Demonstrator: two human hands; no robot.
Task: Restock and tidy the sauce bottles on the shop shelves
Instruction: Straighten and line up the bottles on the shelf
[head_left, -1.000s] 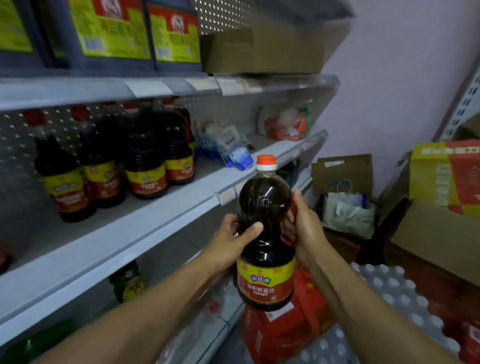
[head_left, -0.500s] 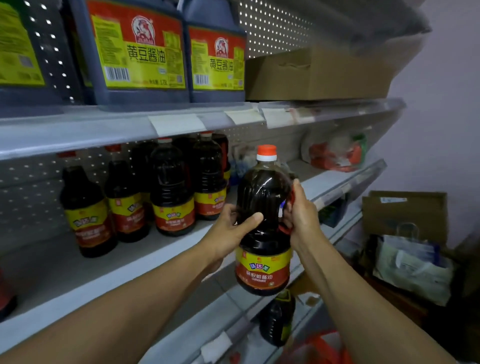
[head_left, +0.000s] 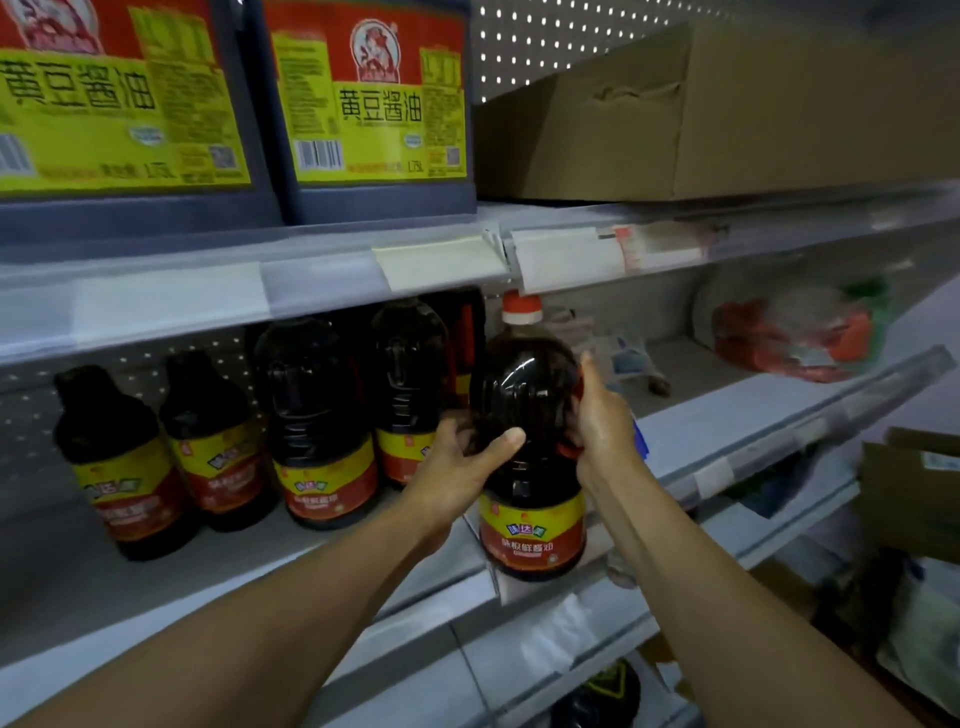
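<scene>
Above the middle shelf (head_left: 701, 431), two big blue soy-sauce jugs (head_left: 363, 104) and a cardboard box (head_left: 727, 104) to their right. On that shelf, a row of dark sauce bottles (head_left: 317, 421) at the left. At its front edge, upright, just right of the row: the held sauce bottle (head_left: 530, 525), orange cap up. Clasped round its waist by the left hand (head_left: 457, 467), gripped at its red handle side by the right hand (head_left: 602, 421).

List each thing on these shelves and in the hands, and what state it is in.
Held bottle: upright, capped, gripped by both hands at the middle shelf edge.
Left hand: curled round the bottle.
Right hand: gripping its handle side.
Row of bottles: upright on the middle shelf.
Two jugs: upright on the top shelf.
Cardboard box: closed, beside the jugs.
</scene>
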